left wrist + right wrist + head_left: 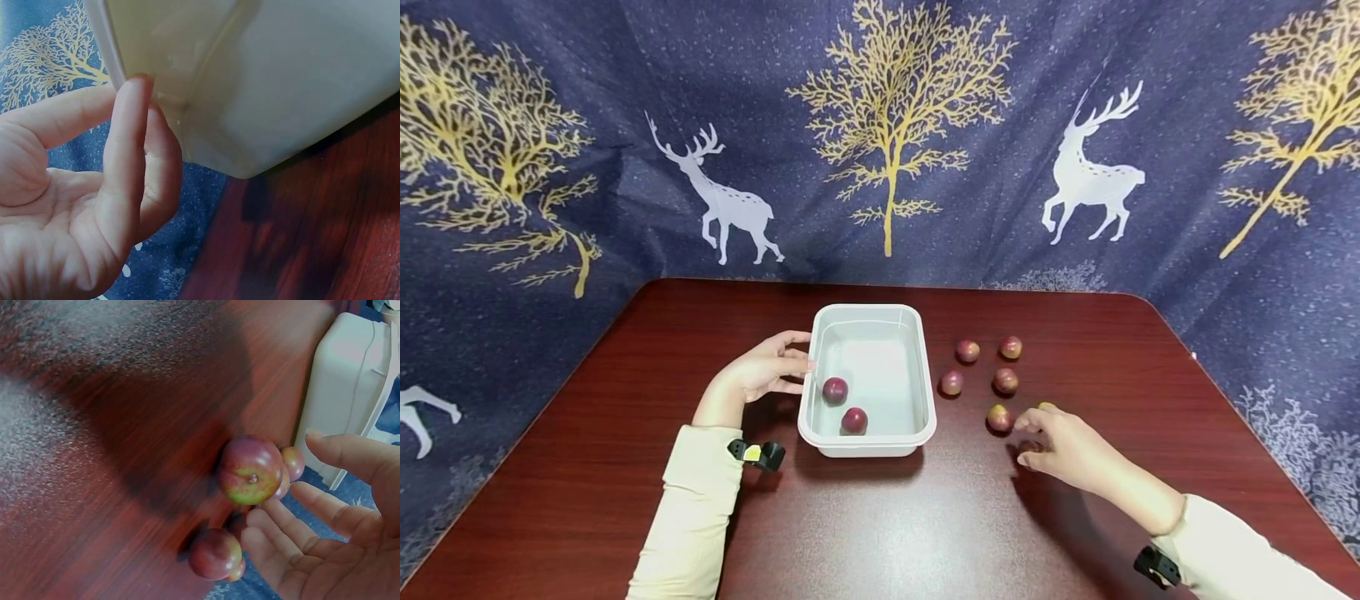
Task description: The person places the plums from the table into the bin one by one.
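A white plastic container [867, 450] stands mid-table, with two dark red plums [835, 391] inside it. My left hand [769, 367] holds its left rim; the left wrist view shows the fingers [128, 144] bent at the container wall [300, 81]. To the container's right, several red and yellow-green plums [999, 418] lie loose. My right hand [1063, 446] hovers among the nearest ones, thumb and fingers apart, gripping nothing. In the right wrist view a plum [251, 469] sits just beyond the fingertips [257, 517]; whether they touch it I cannot tell. The hand partly covers other plums.
The table [880, 533] is dark reddish wood with a glossy surface. Behind it hangs a blue cloth [820, 208] printed with white deer and gold trees. Black straps with small devices [756, 454] sit at both wrists.
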Demonstrator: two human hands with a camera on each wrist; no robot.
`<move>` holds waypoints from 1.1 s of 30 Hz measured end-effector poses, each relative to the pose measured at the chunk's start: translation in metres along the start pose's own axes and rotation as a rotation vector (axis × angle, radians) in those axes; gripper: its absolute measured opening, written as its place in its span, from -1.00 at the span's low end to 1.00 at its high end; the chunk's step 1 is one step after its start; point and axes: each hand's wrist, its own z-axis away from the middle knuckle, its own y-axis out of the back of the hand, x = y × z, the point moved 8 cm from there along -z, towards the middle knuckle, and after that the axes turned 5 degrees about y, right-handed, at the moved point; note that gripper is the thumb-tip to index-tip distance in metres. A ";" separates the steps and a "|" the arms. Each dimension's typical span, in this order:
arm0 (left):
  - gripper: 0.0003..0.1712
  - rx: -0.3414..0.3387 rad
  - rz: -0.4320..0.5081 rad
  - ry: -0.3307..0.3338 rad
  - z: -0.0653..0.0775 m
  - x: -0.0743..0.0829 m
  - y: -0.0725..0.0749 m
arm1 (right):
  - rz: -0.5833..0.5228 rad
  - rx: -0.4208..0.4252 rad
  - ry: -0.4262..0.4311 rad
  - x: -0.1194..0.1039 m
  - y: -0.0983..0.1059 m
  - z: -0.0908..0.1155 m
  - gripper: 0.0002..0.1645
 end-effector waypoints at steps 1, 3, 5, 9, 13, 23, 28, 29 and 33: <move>-0.24 0.002 0.001 0.003 0.000 0.000 0.000 | -0.003 0.003 0.000 0.001 0.000 0.001 -0.68; -0.25 0.006 0.005 0.010 0.000 0.000 -0.001 | -0.004 0.013 0.006 0.002 0.000 0.001 -0.69; -0.24 0.003 0.005 0.009 0.000 0.000 -0.001 | -0.008 0.022 0.014 0.002 0.000 0.001 -0.70; -0.23 -0.001 0.013 0.008 0.002 0.001 -0.002 | -0.030 0.027 0.023 0.003 -0.003 0.002 -0.71; -0.23 -0.003 0.018 0.005 0.002 0.002 -0.002 | -0.060 0.013 0.027 0.005 -0.008 0.002 -0.72; -0.24 -0.002 0.017 0.012 0.001 0.001 -0.003 | -0.060 -0.002 0.013 0.009 -0.014 0.003 -0.75; -0.25 0.002 0.016 0.014 0.003 0.002 -0.002 | -0.011 0.002 0.003 0.010 -0.014 0.004 -0.73; -0.25 0.002 0.015 0.013 0.003 0.002 -0.002 | -0.007 0.001 -0.001 0.010 -0.015 0.004 -0.73; -0.23 -0.003 0.016 0.005 0.002 0.001 -0.002 | -0.003 -0.002 -0.013 0.011 -0.015 0.004 -0.72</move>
